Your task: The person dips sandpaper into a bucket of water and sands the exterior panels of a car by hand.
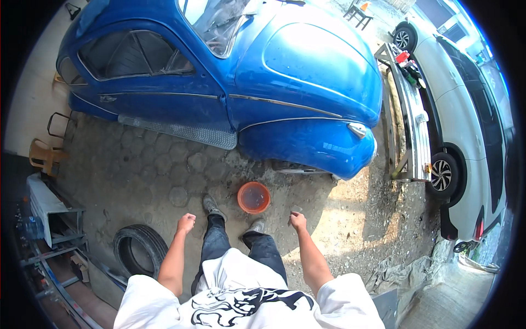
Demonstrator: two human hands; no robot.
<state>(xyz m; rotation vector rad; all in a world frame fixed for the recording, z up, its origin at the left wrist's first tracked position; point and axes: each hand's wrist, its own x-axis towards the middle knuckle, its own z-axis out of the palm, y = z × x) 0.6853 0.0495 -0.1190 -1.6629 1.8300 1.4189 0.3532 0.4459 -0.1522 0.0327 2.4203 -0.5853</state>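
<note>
My left hand (187,222) hangs in a loose fist to the left of my legs, with nothing seen sticking out of it. In my right hand (297,220) is a small thin grey sheet (295,209), its edge showing above the fingers; I cannot tell its material. Between the hands and a little farther off, an orange bucket (240,197) with cloudy liquid in it stands on the ground. Beyond it is a blue rounded car (307,137), its front fender and wheel nearest the bucket. Neither hand touches the car or the bucket.
A loose tyre (125,233) lies left of my legs, near a metal frame (60,279). Plastic chairs (44,156) stand by the left wall. On the right, a long bench (419,142) with things on it stands beside a white car (471,126). Grey sheeting (405,271) lies at lower right.
</note>
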